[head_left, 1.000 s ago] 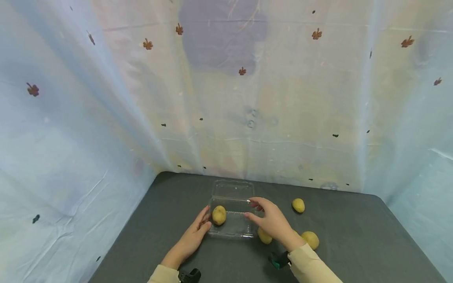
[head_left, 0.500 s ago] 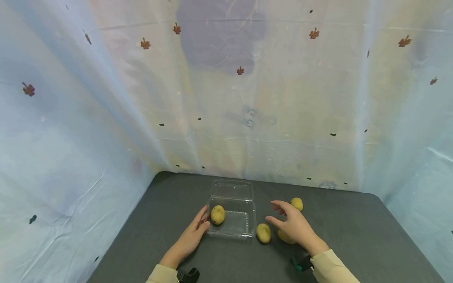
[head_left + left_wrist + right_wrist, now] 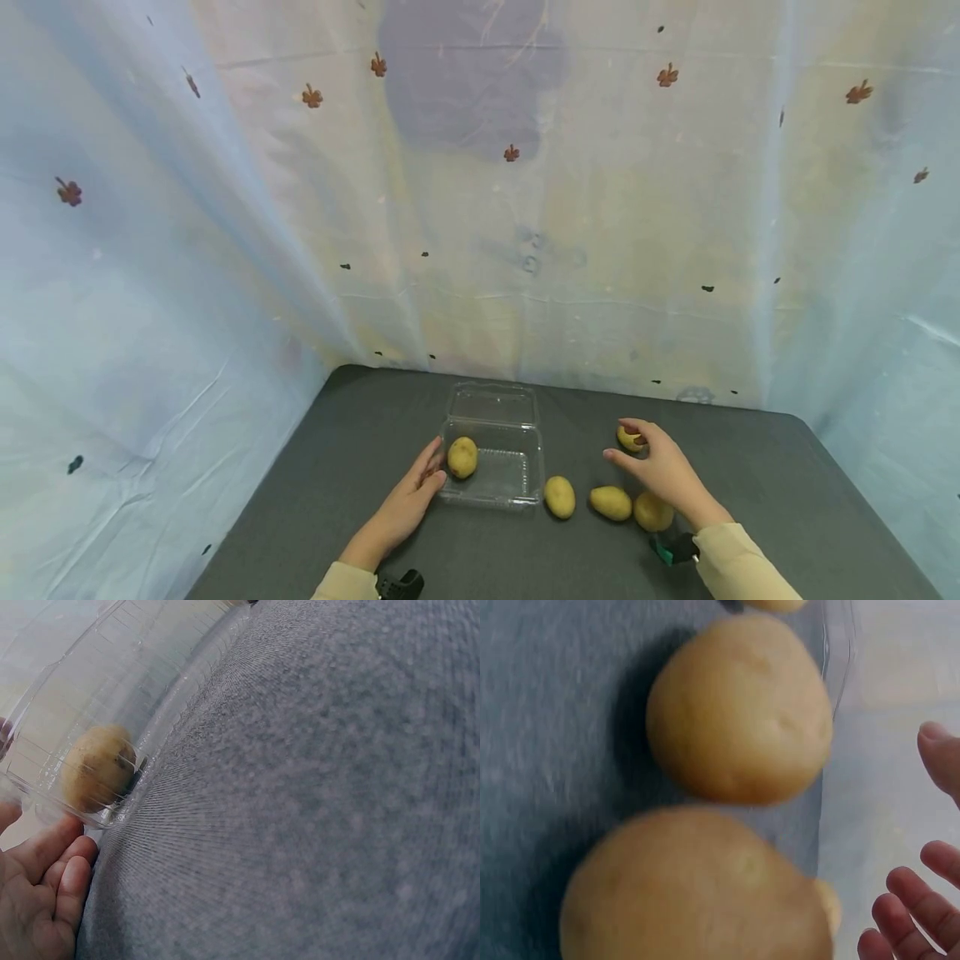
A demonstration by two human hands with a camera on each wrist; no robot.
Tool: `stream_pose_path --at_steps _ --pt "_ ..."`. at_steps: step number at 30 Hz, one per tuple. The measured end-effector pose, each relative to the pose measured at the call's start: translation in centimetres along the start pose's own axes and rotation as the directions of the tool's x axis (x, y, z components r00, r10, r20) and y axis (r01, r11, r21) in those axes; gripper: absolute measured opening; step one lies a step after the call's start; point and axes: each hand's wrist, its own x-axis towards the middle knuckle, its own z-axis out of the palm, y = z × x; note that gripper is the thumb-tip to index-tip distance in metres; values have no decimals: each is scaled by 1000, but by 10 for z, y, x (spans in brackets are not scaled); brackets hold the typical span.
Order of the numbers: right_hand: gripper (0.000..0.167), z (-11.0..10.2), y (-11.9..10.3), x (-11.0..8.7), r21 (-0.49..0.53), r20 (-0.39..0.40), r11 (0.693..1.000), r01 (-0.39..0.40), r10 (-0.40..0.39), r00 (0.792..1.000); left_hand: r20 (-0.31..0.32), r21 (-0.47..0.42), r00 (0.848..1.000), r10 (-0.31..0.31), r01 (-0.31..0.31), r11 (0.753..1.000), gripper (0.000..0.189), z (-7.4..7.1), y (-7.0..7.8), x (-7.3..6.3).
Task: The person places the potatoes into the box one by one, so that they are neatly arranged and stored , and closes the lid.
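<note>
A clear plastic clamshell container [image 3: 491,500] stands with its lid [image 3: 492,403] raised at the back. One potato [image 3: 462,457] lies inside at the left, seen through the wall in the left wrist view. My left hand [image 3: 408,500] rests with fairly straight fingers against the container's left side; its fingertips [image 3: 71,825] touch the lower edge. My right hand [image 3: 667,475] is held over the table with thumb and fingers apart, nothing between them. It partly covers the far potato [image 3: 628,439], the thing its fingertips are nearest to.
Right of the container a potato [image 3: 559,497] lies on the dark grey table [image 3: 390,400]. Farther right are another potato [image 3: 611,503] and a rounder potato [image 3: 653,512] below the right forearm. A patterned plastic curtain [image 3: 480,317] stands behind the table and along its sides.
My right hand has moved right, from over the container's right edge to the far potato, uncovering the nearer ones. My left hand, the container and the potato inside have stayed put.
</note>
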Motion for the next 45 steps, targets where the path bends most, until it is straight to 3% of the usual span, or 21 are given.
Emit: stream_pose_path --at_steps 11,21,32,45 --pt "90 -9 34 9 80 62 988 -134 129 990 -19 23 1000 -11 12 1000 59 3 0 0" --pt "93 -11 45 16 88 129 975 -202 190 973 -21 36 1000 0 1 999 60 5 0 -1" --pt "86 -10 43 22 99 197 974 -201 179 964 -8 30 1000 -11 11 1000 60 3 3 0" --pt "64 -10 36 24 76 207 975 -207 187 960 -27 33 999 -18 19 999 59 2 2 -1"
